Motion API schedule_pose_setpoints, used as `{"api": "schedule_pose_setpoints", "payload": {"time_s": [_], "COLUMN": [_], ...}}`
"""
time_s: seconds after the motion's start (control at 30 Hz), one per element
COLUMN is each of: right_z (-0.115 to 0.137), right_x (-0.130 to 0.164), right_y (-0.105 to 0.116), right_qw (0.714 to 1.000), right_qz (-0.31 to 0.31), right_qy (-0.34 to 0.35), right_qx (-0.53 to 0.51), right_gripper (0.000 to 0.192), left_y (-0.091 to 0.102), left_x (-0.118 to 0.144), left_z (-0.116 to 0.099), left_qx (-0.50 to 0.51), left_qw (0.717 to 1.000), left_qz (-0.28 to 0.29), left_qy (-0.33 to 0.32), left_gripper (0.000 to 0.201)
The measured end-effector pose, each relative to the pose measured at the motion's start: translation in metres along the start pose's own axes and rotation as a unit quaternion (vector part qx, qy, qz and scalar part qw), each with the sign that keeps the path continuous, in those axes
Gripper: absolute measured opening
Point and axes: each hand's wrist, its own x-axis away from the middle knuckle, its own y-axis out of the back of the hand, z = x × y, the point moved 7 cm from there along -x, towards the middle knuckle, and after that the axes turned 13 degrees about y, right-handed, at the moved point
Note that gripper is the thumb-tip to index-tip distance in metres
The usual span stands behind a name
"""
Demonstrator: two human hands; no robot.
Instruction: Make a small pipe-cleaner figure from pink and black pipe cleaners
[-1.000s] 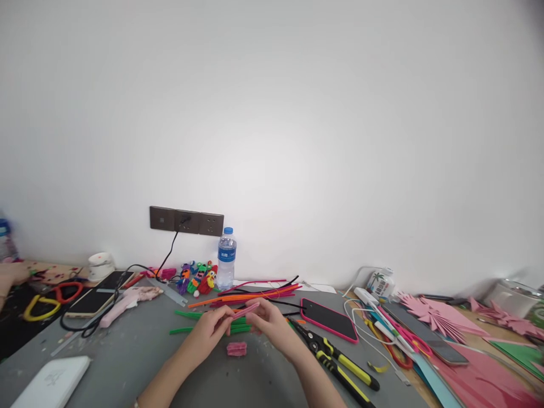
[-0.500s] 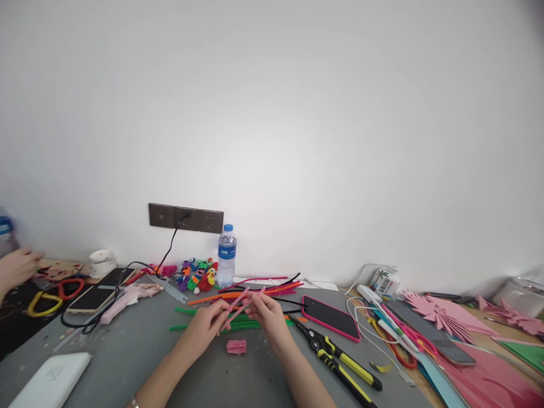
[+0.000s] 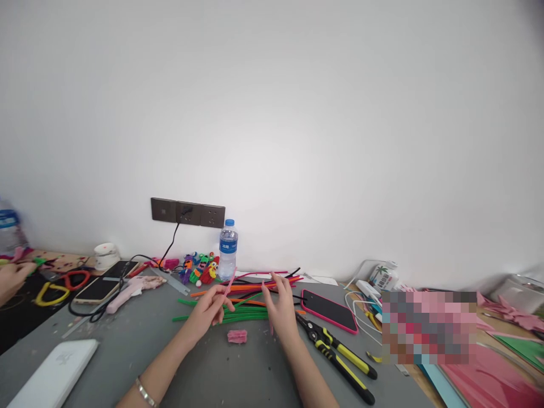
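My left hand (image 3: pixel 209 309) pinches a thin pink pipe cleaner (image 3: pixel 231 281) that points up and away. To its right, my right hand (image 3: pixel 279 306) is raised with its fingers partly apart. A second pink pipe cleaner (image 3: pixel 271 327) shows below its palm, held along the thumb side. Between the hands, nearer me, a small bundle of folded pink pipe cleaners (image 3: pixel 237 336) lies on the grey table. Green pipe cleaners (image 3: pixel 246 313) lie just beyond it, with orange ones (image 3: pixel 243 289) behind them.
Yellow-black pliers (image 3: pixel 335 354) and a pink-edged phone (image 3: pixel 329 310) lie to the right. A water bottle (image 3: pixel 228 249) and small colourful figures (image 3: pixel 199 268) stand by the wall. At left are a white power bank (image 3: pixel 57 374), a glue gun (image 3: pixel 131 292) and another person's hand (image 3: pixel 15 280).
My hands have moved apart, and the two pink pipe cleaners that crossed between them are now separate. The view has shifted slightly. The other person's hand has moved lower.
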Motion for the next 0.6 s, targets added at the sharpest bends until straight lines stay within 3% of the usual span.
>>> {"api": "schedule_pose_setpoints", "payload": {"time_s": [0.07, 0.13, 0.2, 0.33, 0.47, 0.53, 0.6], "right_z": [0.014, 0.026, 0.032, 0.02, 0.002, -0.001, -0.001], "right_x": [0.006, 0.017, 0.026, 0.025, 0.015, 0.013, 0.016], "right_y": [-0.022, -0.048, -0.063, -0.062, -0.048, -0.045, -0.049], "right_qw": [0.992, 0.963, 0.934, 0.935, 0.939, 0.935, 0.925], "right_qz": [0.091, 0.188, 0.226, 0.16, 0.09, 0.079, 0.109], "right_qy": [-0.006, -0.038, -0.069, -0.118, -0.136, -0.143, -0.156], "right_qx": [-0.081, -0.189, -0.267, -0.295, -0.302, -0.316, -0.33], "right_gripper": [0.039, 0.036, 0.033, 0.037, 0.041, 0.04, 0.04], "left_y": [-0.005, -0.012, -0.017, -0.017, -0.005, -0.001, -0.001], "left_x": [0.001, 0.003, 0.005, 0.007, 0.005, 0.004, 0.004], "left_z": [0.0, 0.001, 0.001, -0.003, -0.005, -0.005, -0.005], "left_qx": [-0.011, -0.026, -0.035, -0.042, -0.049, -0.053, -0.057], "left_qw": [1.0, 0.998, 0.996, 0.996, 0.999, 0.999, 0.998], "left_qz": [0.026, 0.059, 0.081, 0.077, 0.021, 0.004, 0.01], "left_qy": [0.001, 0.0, 0.001, -0.001, -0.006, -0.007, -0.01], "left_gripper": [0.04, 0.039, 0.037, 0.035, 0.038, 0.037, 0.033]}}
